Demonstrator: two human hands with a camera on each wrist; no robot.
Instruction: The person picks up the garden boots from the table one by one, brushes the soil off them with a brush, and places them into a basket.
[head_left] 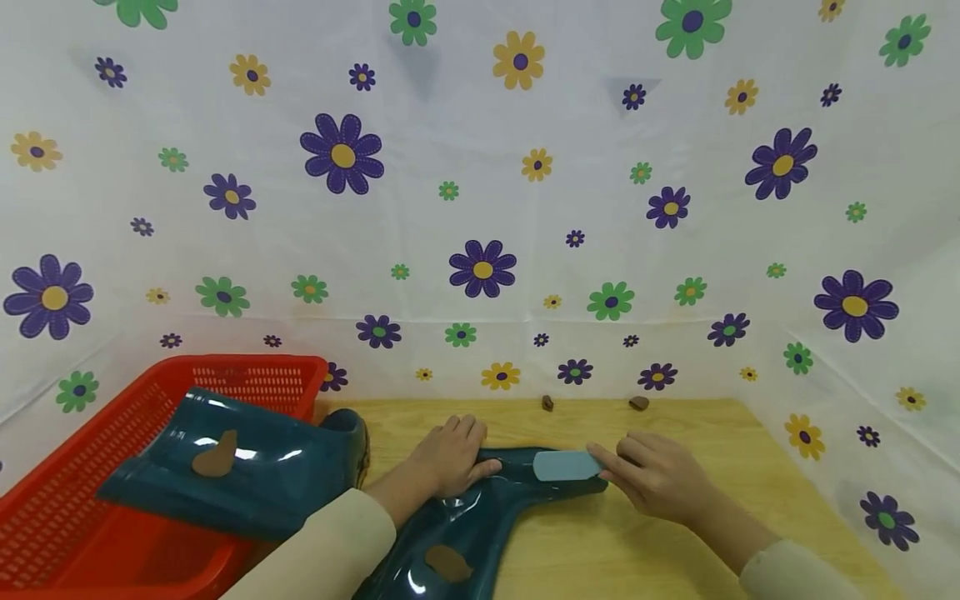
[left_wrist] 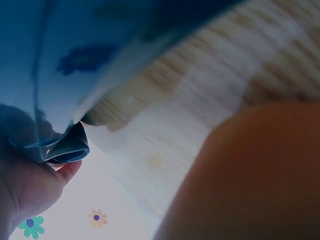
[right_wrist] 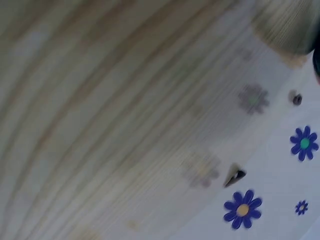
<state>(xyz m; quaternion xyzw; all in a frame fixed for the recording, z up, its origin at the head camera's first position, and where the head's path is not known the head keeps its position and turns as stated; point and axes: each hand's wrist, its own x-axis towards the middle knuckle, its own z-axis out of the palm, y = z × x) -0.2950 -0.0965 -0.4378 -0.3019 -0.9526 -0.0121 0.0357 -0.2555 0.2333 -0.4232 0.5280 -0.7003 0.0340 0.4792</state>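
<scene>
A glossy dark teal rubber boot (head_left: pixel 468 521) lies on its side in front of me, with a brown patch (head_left: pixel 448 563) on its shaft. My left hand (head_left: pixel 450 457) grips it near the ankle, fingers over the far side and thumb on top. My right hand (head_left: pixel 652 477) pinches a light blue flat tool (head_left: pixel 562 466) with a rounded end. The tool lies along the foot part of the boot, overlapping it in the head view; its underside is hidden. In the left wrist view, the boot (left_wrist: pixel 75 55) fills the upper left.
A red plastic basket (head_left: pixel 318 383) stands at the left. A second teal boot (head_left: pixel 262 467) with a brown patch lies across it. Two small brown pieces (head_left: pixel 547 403) (head_left: pixel 639 403) sit at the back of the wood-patterned table (head_left: pixel 622 550). A flowered curtain (head_left: pixel 420 225) encloses the table.
</scene>
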